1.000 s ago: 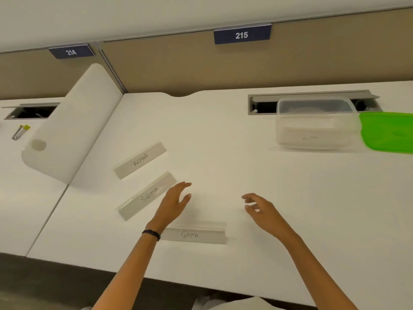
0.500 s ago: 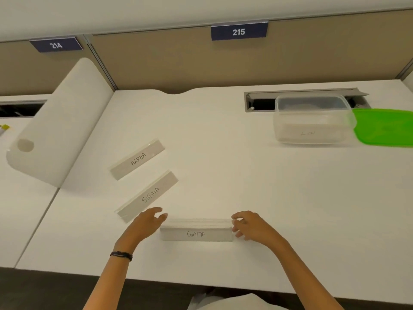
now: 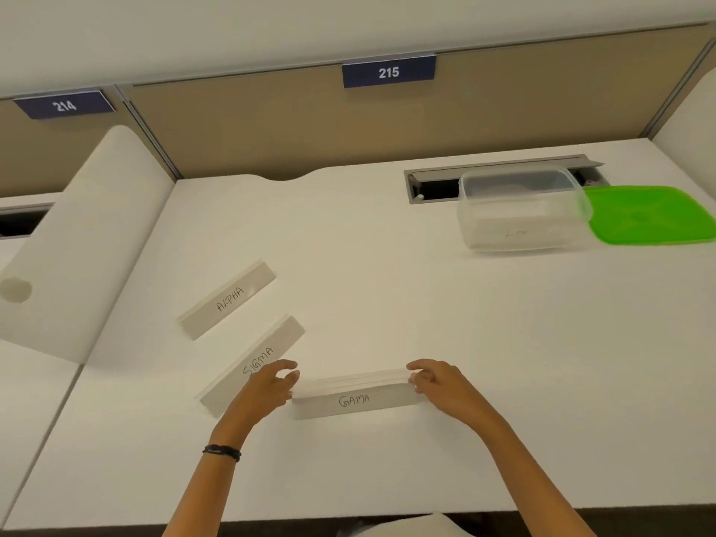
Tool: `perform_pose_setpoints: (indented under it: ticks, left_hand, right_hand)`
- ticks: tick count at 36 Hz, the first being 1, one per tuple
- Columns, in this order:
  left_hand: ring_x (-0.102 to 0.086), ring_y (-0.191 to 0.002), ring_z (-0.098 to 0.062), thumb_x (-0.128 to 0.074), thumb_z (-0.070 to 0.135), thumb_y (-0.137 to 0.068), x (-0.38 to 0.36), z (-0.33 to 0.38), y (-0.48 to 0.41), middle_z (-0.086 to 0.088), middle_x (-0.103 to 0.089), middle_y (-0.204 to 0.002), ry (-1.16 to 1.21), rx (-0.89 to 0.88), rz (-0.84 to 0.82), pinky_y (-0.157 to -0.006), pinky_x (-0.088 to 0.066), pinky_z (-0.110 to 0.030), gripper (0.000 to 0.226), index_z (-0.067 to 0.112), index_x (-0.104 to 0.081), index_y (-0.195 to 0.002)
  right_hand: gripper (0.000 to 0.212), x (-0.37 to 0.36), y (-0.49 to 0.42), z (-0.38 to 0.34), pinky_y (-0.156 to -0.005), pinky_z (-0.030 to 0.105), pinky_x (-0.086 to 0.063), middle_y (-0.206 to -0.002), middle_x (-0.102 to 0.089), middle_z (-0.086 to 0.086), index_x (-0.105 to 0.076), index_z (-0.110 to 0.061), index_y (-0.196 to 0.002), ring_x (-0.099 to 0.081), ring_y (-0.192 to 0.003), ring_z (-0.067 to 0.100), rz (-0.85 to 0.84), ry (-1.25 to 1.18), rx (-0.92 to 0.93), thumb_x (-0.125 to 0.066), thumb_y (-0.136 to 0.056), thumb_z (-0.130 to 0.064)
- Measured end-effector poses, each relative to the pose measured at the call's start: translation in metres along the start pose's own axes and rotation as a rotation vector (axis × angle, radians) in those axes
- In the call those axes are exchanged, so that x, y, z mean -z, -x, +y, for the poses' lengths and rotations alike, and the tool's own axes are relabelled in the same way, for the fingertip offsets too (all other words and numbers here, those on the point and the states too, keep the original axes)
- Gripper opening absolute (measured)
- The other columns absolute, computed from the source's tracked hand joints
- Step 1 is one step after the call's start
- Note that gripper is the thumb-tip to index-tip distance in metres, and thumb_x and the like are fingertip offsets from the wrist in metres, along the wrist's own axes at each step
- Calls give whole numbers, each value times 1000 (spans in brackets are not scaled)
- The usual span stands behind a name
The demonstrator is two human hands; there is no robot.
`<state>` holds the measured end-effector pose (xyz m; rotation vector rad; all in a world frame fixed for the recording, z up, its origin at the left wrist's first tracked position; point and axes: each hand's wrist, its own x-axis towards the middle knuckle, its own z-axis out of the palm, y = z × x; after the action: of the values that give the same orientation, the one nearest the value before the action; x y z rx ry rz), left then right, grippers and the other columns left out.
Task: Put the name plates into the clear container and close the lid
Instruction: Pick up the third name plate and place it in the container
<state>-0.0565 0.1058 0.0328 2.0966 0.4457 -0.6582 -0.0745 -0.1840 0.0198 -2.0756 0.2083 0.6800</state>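
Three white name plates lie on the white desk (image 3: 426, 304). The GAMA plate (image 3: 354, 399) is nearest me; my left hand (image 3: 267, 385) pinches its left end and my right hand (image 3: 438, 381) pinches its right end. Whether it is off the desk I cannot tell. The SIGMA plate (image 3: 252, 364) lies tilted just left of my left hand, partly hidden by it. The ALPHA plate (image 3: 228, 298) lies farther back left. The clear container (image 3: 521, 211) stands open at the back right, with its green lid (image 3: 651, 217) flat on the desk beside it.
A grey cable slot (image 3: 434, 184) runs behind the container. A white curved divider (image 3: 85, 246) stands at the left edge of the desk. A beige partition with signs 214 and 215 closes off the back.
Both hands came back toward me from hovering over the desk and closed on the two ends of the GAMA plate. The view shifted slightly.
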Motion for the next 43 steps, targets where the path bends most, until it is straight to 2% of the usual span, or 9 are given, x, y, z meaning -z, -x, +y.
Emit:
perform_pose_setpoints:
  ticks: [12,16,18,20,26,31,35,39,43]
  left_hand:
    - [-54,-117,-21,-51,29,-93,-9,20,-7,-6,-59,-123,6,-161,-47,-102,-43,-39,30,24,-55,-122]
    - [-52,-112,-18,-50,33,-92,-8,9,-13,1,-55,-116,12,-104,-46,-101,-42,-37,29,23,-56,-119]
    - [-49,-94,-18,-48,32,-93,-7,3,-14,-1,-51,-99,4,-107,-86,-88,-40,-31,11,24,-54,-97]
    - [-42,-86,-16,-46,31,-94,-7,0,-14,-3,-43,-91,19,-105,-130,-77,-37,-29,15,20,-45,-85]
    - [-43,-86,-16,-47,31,-95,-8,-8,-11,0,-45,-93,95,-137,-157,-79,-41,-27,15,19,-42,-88]
    - [-51,-85,-12,-48,28,-95,-9,-8,-12,3,-52,-90,124,-162,-117,-79,-45,-22,15,17,-40,-88]
    - [-46,-83,-15,-48,29,-95,-9,-8,-15,4,-50,-88,125,-168,-132,-77,-43,-24,15,19,-38,-88]
    - [-37,-85,-15,-49,27,-94,-12,-8,-16,0,-40,-90,155,-179,-142,-78,-35,-29,15,25,-41,-81]
    - [-57,-93,-10,-50,22,-95,-18,-1,-16,6,-63,-99,229,-173,-108,-86,-44,-26,14,27,-62,-90]
  right_hand:
    - [25,13,4,1,-90,30,-45,-109,-64,0,-58,-23,-114,-60,-106,17,184,-168,-37,-45,-93,-18]
    - [29,15,4,4,-101,40,-45,-120,-63,6,-60,-12,-118,-59,-112,21,257,-194,-83,-47,-93,-18]
    - [28,15,4,5,-102,43,-44,-119,-65,8,-61,-9,-116,-59,-111,22,271,-208,-94,-47,-93,-16]
    - [26,14,4,4,-102,43,-45,-116,-66,9,-63,-7,-112,-61,-109,22,280,-230,-97,-47,-93,-13]
    - [24,7,3,-1,-101,44,-44,-108,-67,6,-67,-2,-103,-60,-110,23,278,-248,-87,-47,-93,-12]
    - [28,6,4,-6,-98,58,-39,-107,-60,30,-56,11,-95,-52,-108,43,284,-229,-96,-46,-92,-15]
    - [30,9,5,-10,-98,54,-42,-107,-64,26,-61,7,-96,-57,-107,39,284,-196,-107,-47,-93,-19]
    - [27,13,7,-17,-95,43,-49,-103,-69,0,-69,-4,-97,-64,-103,22,276,-174,-107,-48,-93,-20]
    - [33,20,7,-22,-92,45,-49,-106,-70,0,-63,9,-94,-64,-101,30,284,-137,-94,-48,-92,-20]
